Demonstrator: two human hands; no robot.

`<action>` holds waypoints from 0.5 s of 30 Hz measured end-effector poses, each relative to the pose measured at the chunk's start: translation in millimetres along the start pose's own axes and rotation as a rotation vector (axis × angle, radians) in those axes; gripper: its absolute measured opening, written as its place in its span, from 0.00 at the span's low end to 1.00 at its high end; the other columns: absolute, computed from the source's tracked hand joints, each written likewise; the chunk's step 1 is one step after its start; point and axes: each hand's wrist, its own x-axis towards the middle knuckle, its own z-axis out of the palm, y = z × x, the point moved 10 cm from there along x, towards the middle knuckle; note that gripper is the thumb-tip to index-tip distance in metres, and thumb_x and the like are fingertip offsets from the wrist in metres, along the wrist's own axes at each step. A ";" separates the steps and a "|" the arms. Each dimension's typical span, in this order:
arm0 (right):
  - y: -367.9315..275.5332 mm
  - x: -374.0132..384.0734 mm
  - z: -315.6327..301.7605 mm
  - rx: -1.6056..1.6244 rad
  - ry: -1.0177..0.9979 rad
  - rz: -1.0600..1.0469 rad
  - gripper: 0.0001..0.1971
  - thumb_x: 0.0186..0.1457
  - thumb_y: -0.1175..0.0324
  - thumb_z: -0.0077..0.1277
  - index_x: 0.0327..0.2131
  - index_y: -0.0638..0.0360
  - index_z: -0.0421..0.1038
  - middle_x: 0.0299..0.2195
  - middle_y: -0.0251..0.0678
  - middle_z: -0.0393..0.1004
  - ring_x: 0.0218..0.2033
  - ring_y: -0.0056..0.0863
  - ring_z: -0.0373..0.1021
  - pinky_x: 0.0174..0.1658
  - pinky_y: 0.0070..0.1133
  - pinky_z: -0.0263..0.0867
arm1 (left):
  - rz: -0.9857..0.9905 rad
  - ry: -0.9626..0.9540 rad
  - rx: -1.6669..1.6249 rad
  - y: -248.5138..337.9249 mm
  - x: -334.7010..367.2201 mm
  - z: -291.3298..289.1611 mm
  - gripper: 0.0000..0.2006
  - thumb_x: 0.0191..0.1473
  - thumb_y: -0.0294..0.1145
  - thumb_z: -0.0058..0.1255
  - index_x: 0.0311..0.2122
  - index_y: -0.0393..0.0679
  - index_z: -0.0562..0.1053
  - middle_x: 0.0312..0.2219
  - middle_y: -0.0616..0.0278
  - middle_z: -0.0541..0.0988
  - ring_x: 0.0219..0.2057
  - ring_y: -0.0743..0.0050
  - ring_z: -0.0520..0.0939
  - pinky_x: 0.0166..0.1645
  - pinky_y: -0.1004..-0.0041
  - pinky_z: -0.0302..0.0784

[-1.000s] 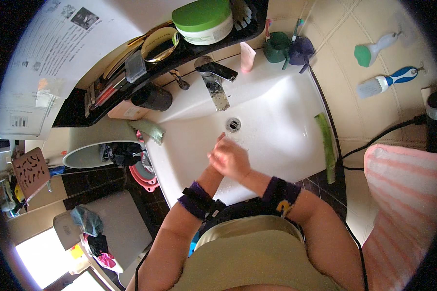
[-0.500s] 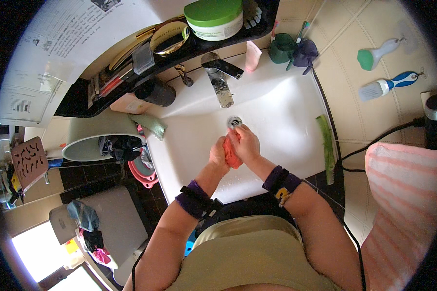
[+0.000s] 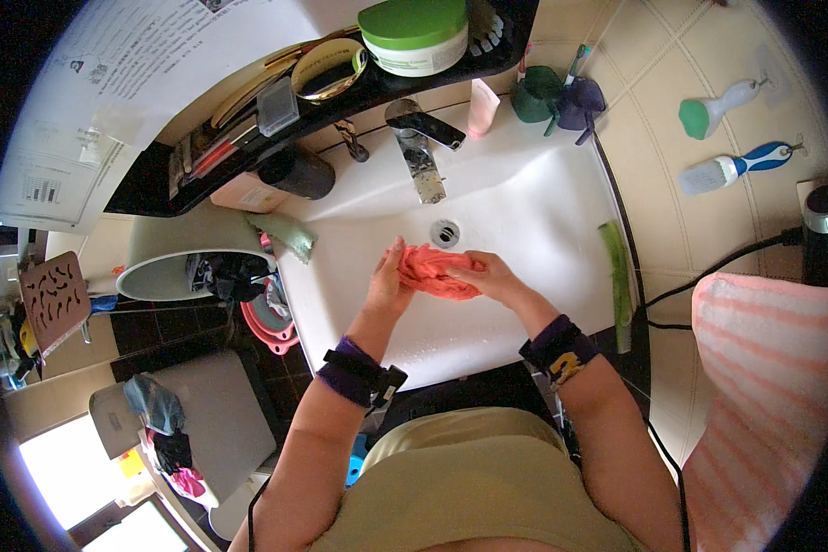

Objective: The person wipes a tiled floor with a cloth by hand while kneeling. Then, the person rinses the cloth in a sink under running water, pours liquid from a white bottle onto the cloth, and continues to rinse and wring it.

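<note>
Over the white sink [image 3: 543, 202], a crumpled coral-red cloth [image 3: 432, 273] stretches loosely between both hands, just nearer than the drain [image 3: 445, 233]. My left hand [image 3: 391, 279] grips its left end, with a finger pointing up along the edge. At the right end my right hand [image 3: 492, 278] pinches the fabric, thumb lying on top. The chrome faucet [image 3: 418, 156] stands beyond the drain, and no water runs from it. Fine droplets lie on the basin's near slope.
A black shelf [image 3: 340, 103] with a green-lidded jar [image 3: 414, 37] overhangs the sink's back left. A pink tube [image 3: 483, 109] and toothbrush cups [image 3: 536, 92] stand on the back rim. A green strip [image 3: 619, 285] lies along the right edge; a grey-green bucket [image 3: 193, 253] holds dark laundry at left.
My hands have moved apart and slightly back from the drain. The cloth, bunched tightly between them before, is now spread wider and looser, and the drain is uncovered to view.
</note>
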 end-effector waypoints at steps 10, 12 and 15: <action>-118.7 -52.1 32.5 -0.030 0.385 -0.660 0.10 0.45 0.66 0.57 0.32 0.58 0.72 0.35 0.36 0.74 0.36 0.30 0.72 0.39 0.26 0.70 | 0.018 -0.172 0.122 -46.5 -8.1 11.5 0.18 0.60 0.47 0.45 0.49 0.46 0.67 0.37 0.62 0.73 0.39 0.68 0.74 0.45 0.66 0.74; -115.2 -55.3 23.7 -0.123 0.455 -0.661 0.10 0.45 0.65 0.58 0.29 0.58 0.71 0.33 0.36 0.74 0.34 0.31 0.72 0.37 0.27 0.70 | 0.150 -0.192 0.280 -31.7 -41.9 51.3 0.19 0.60 0.50 0.43 0.44 0.43 0.70 0.35 0.64 0.72 0.39 0.69 0.73 0.48 0.69 0.71; -115.0 -55.6 28.9 -0.382 0.585 -0.697 0.11 0.44 0.64 0.61 0.22 0.57 0.70 0.29 0.36 0.73 0.28 0.33 0.72 0.32 0.28 0.71 | -0.136 -0.091 0.082 -62.1 -15.9 25.1 0.21 0.63 0.52 0.33 0.49 0.48 0.68 0.42 0.61 0.73 0.45 0.63 0.74 0.51 0.62 0.72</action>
